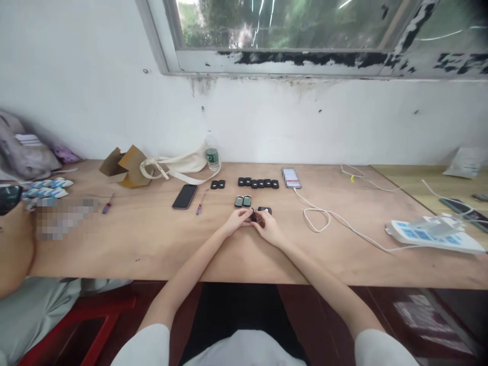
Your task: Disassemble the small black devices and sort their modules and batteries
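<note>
Close together over the table, my left hand [238, 221] and my right hand [270, 230] pinch one small black fob-like piece [253, 215] between their fingertips. My fingers cover much of it. Just beyond them lie two opened fobs [243, 201], side by side, with greyish-green insides facing up. Another dark piece [264, 209] rests right behind my right hand. Farther back is a row of several closed black fobs [258, 183], and two more black fobs [218, 184] sit left of that row.
Left of my hands are a screwdriver [200, 203] and a black phone [185, 196]. A water bottle [212, 154], cloth bag [186, 161] and open cardboard box [127, 166] stand behind. A lit phone [291, 178], white cable [343, 227] and power strip [434, 236] are rightward. A person [15, 244] sits left.
</note>
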Motion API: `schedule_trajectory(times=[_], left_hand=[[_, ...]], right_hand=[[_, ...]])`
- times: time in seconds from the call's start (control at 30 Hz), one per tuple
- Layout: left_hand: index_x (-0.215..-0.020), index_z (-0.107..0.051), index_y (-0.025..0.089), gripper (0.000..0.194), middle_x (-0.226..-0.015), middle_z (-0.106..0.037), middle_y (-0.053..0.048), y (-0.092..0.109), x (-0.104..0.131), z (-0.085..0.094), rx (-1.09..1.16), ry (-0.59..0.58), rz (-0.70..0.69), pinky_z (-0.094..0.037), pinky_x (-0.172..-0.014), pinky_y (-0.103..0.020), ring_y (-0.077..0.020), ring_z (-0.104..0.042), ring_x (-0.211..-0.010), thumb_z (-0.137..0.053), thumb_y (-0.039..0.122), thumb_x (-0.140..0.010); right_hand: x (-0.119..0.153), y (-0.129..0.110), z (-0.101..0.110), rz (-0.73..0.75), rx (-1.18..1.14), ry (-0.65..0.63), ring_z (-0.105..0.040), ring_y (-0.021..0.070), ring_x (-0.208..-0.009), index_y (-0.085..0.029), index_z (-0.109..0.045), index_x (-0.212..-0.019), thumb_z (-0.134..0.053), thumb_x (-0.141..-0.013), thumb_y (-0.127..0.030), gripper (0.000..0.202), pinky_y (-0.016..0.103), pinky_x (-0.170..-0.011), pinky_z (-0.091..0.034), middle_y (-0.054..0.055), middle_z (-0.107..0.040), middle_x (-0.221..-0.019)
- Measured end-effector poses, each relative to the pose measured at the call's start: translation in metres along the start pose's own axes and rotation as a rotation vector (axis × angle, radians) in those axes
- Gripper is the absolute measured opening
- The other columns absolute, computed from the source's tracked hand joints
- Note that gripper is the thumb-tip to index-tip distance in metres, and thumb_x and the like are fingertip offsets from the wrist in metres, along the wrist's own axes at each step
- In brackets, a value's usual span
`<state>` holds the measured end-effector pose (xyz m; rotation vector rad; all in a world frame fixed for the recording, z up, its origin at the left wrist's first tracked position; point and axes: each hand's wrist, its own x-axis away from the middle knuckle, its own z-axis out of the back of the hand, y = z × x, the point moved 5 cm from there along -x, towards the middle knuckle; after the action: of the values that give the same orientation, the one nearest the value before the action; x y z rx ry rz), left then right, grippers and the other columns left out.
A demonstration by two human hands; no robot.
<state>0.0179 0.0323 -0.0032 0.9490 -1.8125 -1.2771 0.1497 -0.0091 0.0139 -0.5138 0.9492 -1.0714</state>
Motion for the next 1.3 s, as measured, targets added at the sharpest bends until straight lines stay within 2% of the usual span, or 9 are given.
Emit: schedule_trajectory(times=[0.13, 0.3, 0.5, 0.57, 0.67, 0.83, 0.9, 1.07, 1.3], left_hand=[[-0.099, -0.062, 0.014, 0.051, -0.094, -0.067, -0.007, 0.005, 0.003, 0.003, 0.016, 0.076, -0.058, -0.056, -0.079, -0.040, -0.0207, -0.065, -0.086, -0.080, 0.042, -0.060], [-0.089, -0.066, 0.011, 0.044, -0.092, -0.069, -0.009, 0.008, 0.004, 0.007, 0.020, 0.070, -0.060, -0.053, -0.085, -0.039, -0.0216, -0.065, -0.089, -0.080, 0.042, -0.060], [-0.097, -0.061, 0.014, 0.046, -0.087, -0.068, -0.007, 0.004, 0.000, 0.009, -0.043, 0.104, -0.037, -0.057, -0.071, -0.037, -0.0205, -0.067, -0.077, -0.073, 0.048, -0.068], [-0.103, -0.060, 0.016, 0.048, -0.089, -0.068, -0.008, 0.005, 0.000, 0.007, -0.103, 0.124, -0.095, -0.057, -0.069, -0.037, -0.0205, -0.068, -0.074, -0.068, 0.051, -0.072], [-0.099, -0.064, 0.016, 0.042, -0.104, -0.066, -0.010, 0.016, 0.005, 0.004, -0.287, 0.171, -0.318, -0.054, -0.082, -0.035, -0.0219, -0.065, -0.091, -0.068, 0.048, -0.072], [-0.110, -0.064, 0.018, 0.046, -0.118, -0.061, -0.011, 0.027, 0.019, -0.010, -0.498, 0.047, -0.529, -0.045, -0.098, -0.037, -0.0234, -0.057, -0.110, -0.075, 0.035, -0.069], [-0.110, -0.065, 0.018, 0.045, -0.117, -0.062, -0.010, 0.027, 0.023, -0.012, -0.555, 0.066, -0.559, -0.043, -0.101, -0.037, -0.0233, -0.057, -0.111, -0.075, 0.032, -0.068], [-0.107, -0.066, 0.018, 0.041, -0.110, -0.066, -0.009, 0.021, 0.024, -0.006, -0.505, 0.161, -0.484, -0.047, -0.096, -0.038, -0.0232, -0.061, -0.103, -0.074, 0.032, -0.070], [-0.104, -0.068, 0.013, 0.054, -0.100, -0.071, -0.011, 0.014, 0.013, -0.002, -0.268, 0.026, -0.229, -0.051, -0.091, -0.042, -0.0278, -0.067, -0.095, -0.082, 0.037, -0.058]], right_hand=[[0.000, 0.003, 0.002, -0.069, -0.161, 0.020, -0.063, 0.0216, -0.085, -0.019, -0.057, -0.109, -0.062, -0.079, -0.032, 0.032, 0.036, -0.072, -0.055, 0.010, -0.063, -0.099], [0.002, 0.005, -0.002, -0.107, -0.308, -0.001, -0.066, 0.0193, -0.084, -0.021, -0.056, -0.114, -0.067, -0.075, -0.037, 0.043, 0.034, -0.073, -0.056, 0.008, -0.065, -0.101], [0.003, -0.007, 0.003, 0.030, -0.112, 0.090, -0.064, 0.0188, -0.086, -0.023, -0.063, -0.101, -0.060, -0.080, -0.030, 0.022, 0.032, -0.074, -0.055, 0.006, -0.066, -0.097], [0.003, -0.010, 0.009, 0.061, -0.036, 0.166, -0.063, 0.0187, -0.083, -0.023, -0.065, -0.097, -0.057, -0.081, -0.027, 0.018, 0.032, -0.074, -0.054, 0.005, -0.066, -0.090], [0.002, -0.010, 0.015, 0.046, -0.027, 0.239, -0.061, 0.0168, -0.073, -0.022, -0.066, -0.095, -0.056, -0.082, -0.028, 0.017, 0.030, -0.066, -0.053, 0.005, -0.063, -0.085], [0.000, -0.001, 0.012, -0.085, -0.151, 0.268, -0.062, 0.0170, -0.071, -0.020, -0.067, -0.091, -0.059, -0.080, -0.034, 0.020, 0.030, -0.064, -0.054, 0.007, -0.063, -0.085], [-0.001, 0.001, 0.008, -0.124, -0.208, 0.270, -0.063, 0.0190, -0.076, -0.019, -0.067, -0.091, -0.060, -0.079, -0.037, 0.022, 0.032, -0.069, -0.055, 0.008, -0.065, -0.089], [-0.005, 0.003, 0.002, -0.153, -0.295, 0.181, -0.065, 0.0212, -0.086, -0.018, -0.067, -0.099, -0.064, -0.076, -0.042, 0.033, 0.035, -0.079, -0.054, 0.009, -0.068, -0.097], [-0.008, 0.011, 0.001, -0.266, -0.471, 0.024, -0.068, 0.0230, -0.086, -0.016, -0.067, -0.101, -0.071, -0.069, -0.041, 0.041, 0.037, -0.081, -0.055, 0.009, -0.071, -0.095]])
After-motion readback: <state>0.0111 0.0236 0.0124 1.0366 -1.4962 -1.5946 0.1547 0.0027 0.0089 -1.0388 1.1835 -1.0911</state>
